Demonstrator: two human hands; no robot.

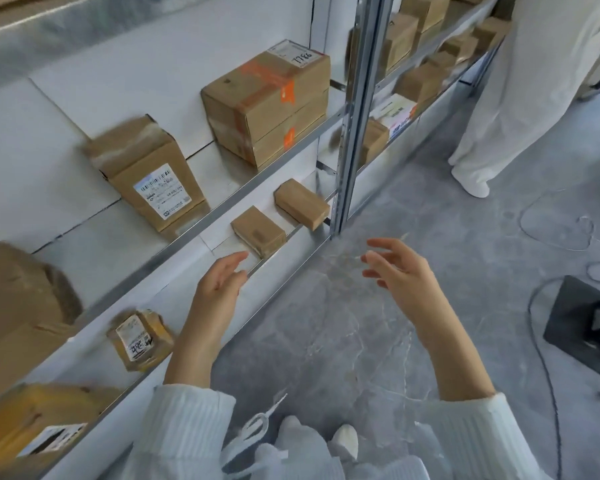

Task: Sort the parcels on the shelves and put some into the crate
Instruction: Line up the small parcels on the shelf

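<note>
I see a grey, marbled floor [413,237] with pale veins running through it. To my left stands a metal rack with white shelves [94,237] and a silver upright post [355,116]; behind the shelves the wall [136,57] is white with dark seams between its panels. Thin cables [548,358] loop across the floor on the right, near a black box [586,320]. Another person in white trousers [520,98] stands further along the rack. The light is even and cool.
</note>
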